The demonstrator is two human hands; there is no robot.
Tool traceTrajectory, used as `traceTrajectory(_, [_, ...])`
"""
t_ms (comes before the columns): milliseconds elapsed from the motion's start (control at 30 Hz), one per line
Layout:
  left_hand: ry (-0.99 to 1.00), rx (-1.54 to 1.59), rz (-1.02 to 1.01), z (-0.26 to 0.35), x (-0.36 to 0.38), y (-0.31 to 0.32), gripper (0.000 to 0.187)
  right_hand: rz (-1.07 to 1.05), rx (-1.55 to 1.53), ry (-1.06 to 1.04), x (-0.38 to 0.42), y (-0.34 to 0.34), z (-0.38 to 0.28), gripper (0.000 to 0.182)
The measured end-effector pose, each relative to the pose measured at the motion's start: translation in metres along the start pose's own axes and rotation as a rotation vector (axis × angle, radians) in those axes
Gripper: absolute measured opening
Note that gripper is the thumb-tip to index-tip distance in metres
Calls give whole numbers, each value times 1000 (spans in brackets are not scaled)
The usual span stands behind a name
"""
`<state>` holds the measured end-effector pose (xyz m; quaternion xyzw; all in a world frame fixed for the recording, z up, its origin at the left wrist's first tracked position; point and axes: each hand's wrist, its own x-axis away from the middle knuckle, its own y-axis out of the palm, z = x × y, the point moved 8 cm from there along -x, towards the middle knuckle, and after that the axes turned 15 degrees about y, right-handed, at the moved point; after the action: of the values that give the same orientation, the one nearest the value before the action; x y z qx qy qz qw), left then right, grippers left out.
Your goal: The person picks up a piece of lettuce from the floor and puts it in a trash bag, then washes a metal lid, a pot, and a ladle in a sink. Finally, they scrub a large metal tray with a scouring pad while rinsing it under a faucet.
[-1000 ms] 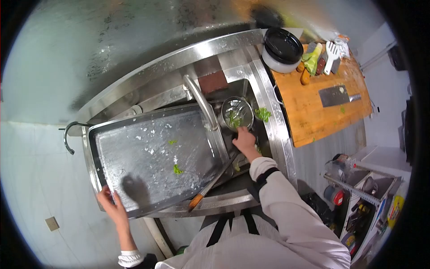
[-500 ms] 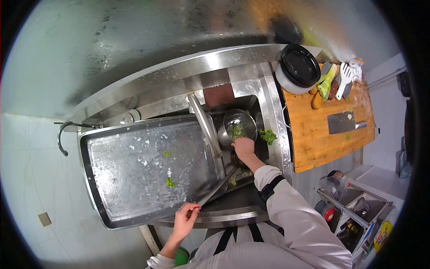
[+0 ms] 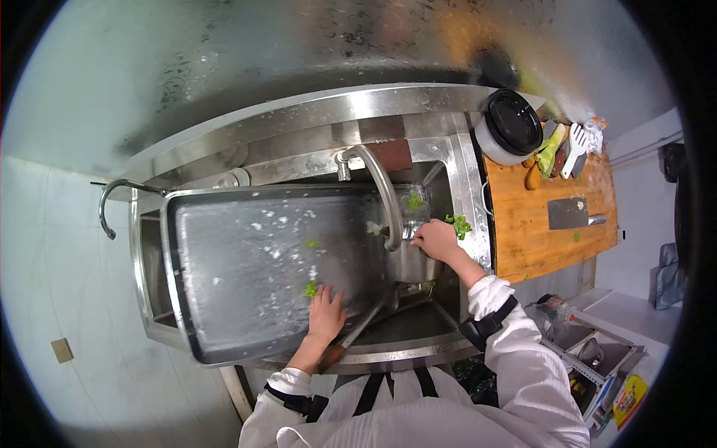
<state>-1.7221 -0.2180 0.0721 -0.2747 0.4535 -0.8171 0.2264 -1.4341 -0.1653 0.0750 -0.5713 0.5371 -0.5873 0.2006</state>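
Note:
My right hand (image 3: 438,240) pinches the rim of a round metal pot (image 3: 415,266) that is tipped on its side in the sink. Green leaves (image 3: 415,200) lie just beyond its mouth. The curved faucet (image 3: 385,187) arches over the pot. My left hand (image 3: 326,313) is over the large metal tray (image 3: 246,317), fingers stretched out, its fingertips right at a green leaf scrap (image 3: 311,288). A long-handled metal utensil (image 3: 360,327) with a brown handle end lies slanted beside the tray, near my left wrist; its working end is hidden.
More greens (image 3: 458,225) sit on the sink's right ledge. On the wooden cutting board (image 3: 523,250) are a cleaver (image 3: 569,213), a white slotted turner (image 3: 575,151) and vegetables (image 3: 549,151). A black-lidded container (image 3: 512,123) stands at its back corner. A second faucet (image 3: 112,201) is at far left.
My left hand has let go of the utensil and moved up over the tray. The pot, upright before with greens inside, is now tipped over by my right hand. The tray has shifted slightly right.

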Motion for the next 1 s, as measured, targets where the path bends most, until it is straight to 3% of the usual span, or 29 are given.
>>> traceTrajectory(167, [-9,170,159,11,-23,-17,46,-148,-247,4,32,-11,9,21])
traceTrajectory(267, [-25,252,282,-1,-30,-18,42,-417,-858,149,45,12,19,23])
traceTrajectory(333, [9,277,363,-9,-33,-25,40,-429,-1029,173,55,17,17,23])
traceTrajectory(367, [-131,372,391,-24,-31,-32,40,-449,-1196,191,59,16,12,22])
traceTrajectory(400, [-275,465,418,-38,-28,-37,41,-410,-1152,140,63,10,5,20])
traceTrajectory(433, [-271,458,416,-31,-33,-58,41,-408,-1159,138,71,3,-5,20])
traceTrajectory(500, [-457,485,462,-23,-30,-101,46,138,-598,-26,97,-48,-32,19])
traceTrajectory(533, [-509,590,451,-37,-29,-90,64,254,-550,-108,110,-59,-50,17])
traceTrajectory(567, [-505,585,446,-26,-32,-105,64,367,-500,-188,125,-66,-66,17])
traceTrajectory(633, [-823,1407,37,12,-30,-73,78,433,-222,-315,147,-50,-93,8])
traceTrajectory(667, [-798,1421,-123,20,-31,-59,85,491,-195,-371,156,-46,-99,6])
traceTrajectory(767, [-883,1551,-218,15,-27,-18,58,558,-153,-416,172,-37,-101,5])
traceTrajectory(800, [-881,1547,-224,10,-24,-5,58,564,-131,-405,173,-35,-97,6])
traceTrajectory(867, [-852,1477,-135,2,-19,11,38,498,-175,-458,169,-21,-86,6])
traceTrajectory(933, [-887,1421,-54,-6,-14,17,41,432,-225,-511,170,-13,-76,6])
traceTrajectory(967, [-917,1364,43,-12,-13,12,46,457,-451,-383,163,-23,-58,9])
traceTrajectory(1000, [-807,1226,208,-14,-13,-2,44,480,-676,-251,157,-30,-38,13])
